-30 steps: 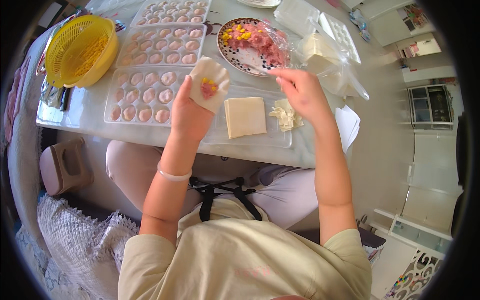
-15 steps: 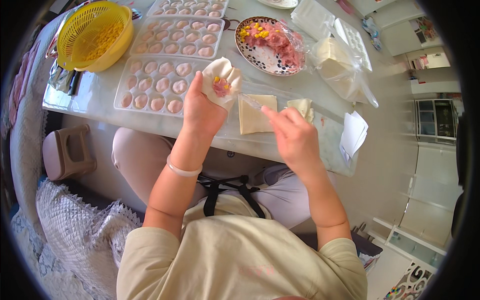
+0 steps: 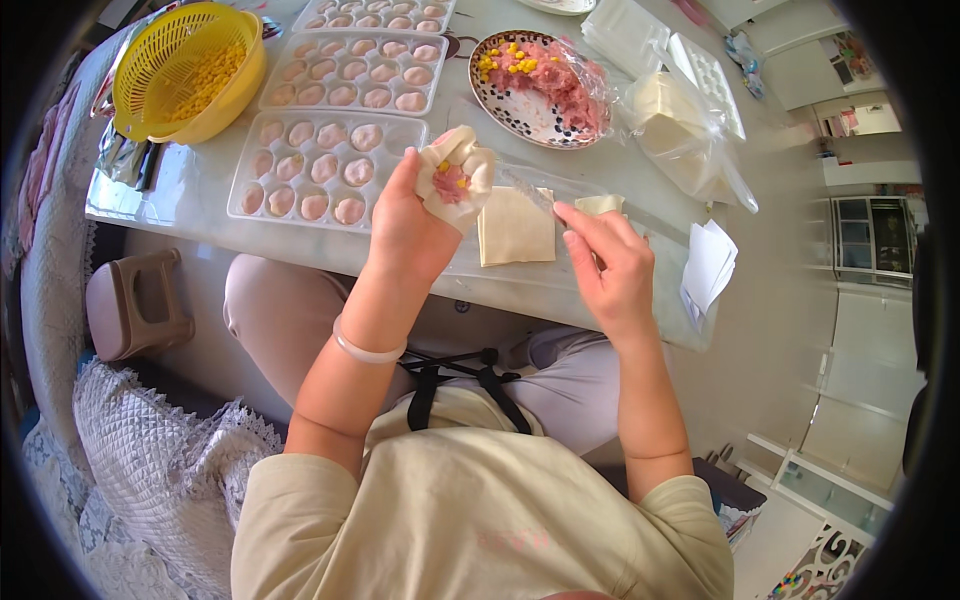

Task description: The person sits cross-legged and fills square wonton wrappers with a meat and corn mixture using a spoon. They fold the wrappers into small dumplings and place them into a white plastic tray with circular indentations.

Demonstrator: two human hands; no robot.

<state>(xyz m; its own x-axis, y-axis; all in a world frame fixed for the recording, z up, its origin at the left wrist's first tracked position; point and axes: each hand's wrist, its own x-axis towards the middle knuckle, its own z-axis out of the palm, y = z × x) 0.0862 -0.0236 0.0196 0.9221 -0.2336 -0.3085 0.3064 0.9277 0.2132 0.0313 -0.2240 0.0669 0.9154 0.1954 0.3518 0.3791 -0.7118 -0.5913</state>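
Observation:
My left hand (image 3: 408, 228) is closed around a pale wonton wrapper (image 3: 480, 178), cupped and gathered at its edges. Inside it sits pink minced filling (image 3: 452, 186) with bits of yellow corn. Between the fingers and thumb of my right hand (image 3: 615, 265) is a slim utensil with a shiny flat blade (image 3: 528, 186); it points left toward the wrapper but is apart from it. Below the blade, a stack of square wrappers (image 3: 516, 232) lies on the table, with a loose folded wrapper (image 3: 600, 205) just right of it, partly behind my right fingers.
Plastic trays (image 3: 300, 215) of filled wontons stand at left, beside a yellow basket (image 3: 130, 95) of corn. Beyond my hands are a patterned plate (image 3: 520, 126) of minced meat and bagged wrappers (image 3: 665, 110). White papers (image 3: 708, 265) lie at the table's right edge.
The wrapper's edges have drawn up around the filling in my left hand. My right hand has pulled the utensil back to the right, away from the wrapper.

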